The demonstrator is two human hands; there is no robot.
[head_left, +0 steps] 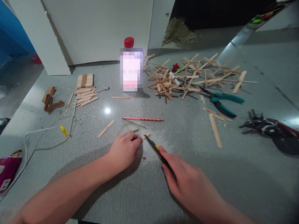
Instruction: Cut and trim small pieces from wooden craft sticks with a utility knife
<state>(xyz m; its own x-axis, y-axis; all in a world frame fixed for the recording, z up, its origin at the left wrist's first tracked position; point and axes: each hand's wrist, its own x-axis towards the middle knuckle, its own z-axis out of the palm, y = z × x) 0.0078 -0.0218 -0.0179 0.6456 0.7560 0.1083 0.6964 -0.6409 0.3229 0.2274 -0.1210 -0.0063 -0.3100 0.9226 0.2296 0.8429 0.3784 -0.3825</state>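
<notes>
Near the middle of the grey table, my left hand [124,150] presses a wooden craft stick [146,136] down with closed fingers; only the stick's right end shows. My right hand [184,177] is wrapped round a black utility knife [156,150] with a yellow slider. Its blade tip meets the exposed end of the stick, just right of my left fingertips. A red pencil [143,119] lies beyond my hands. Between the pencil and my left hand is a ruler [136,130], partly hidden. Another craft stick [106,128] rests to the left.
Stacked sticks [85,96] lie at the left behind a white cable [74,107]. A red-capped bottle [129,42] stands at the back. Joined stick pieces [187,76], teal-handled pliers [221,102] and a hole punch [268,127] occupy the right. A purple box [9,171] sits far left.
</notes>
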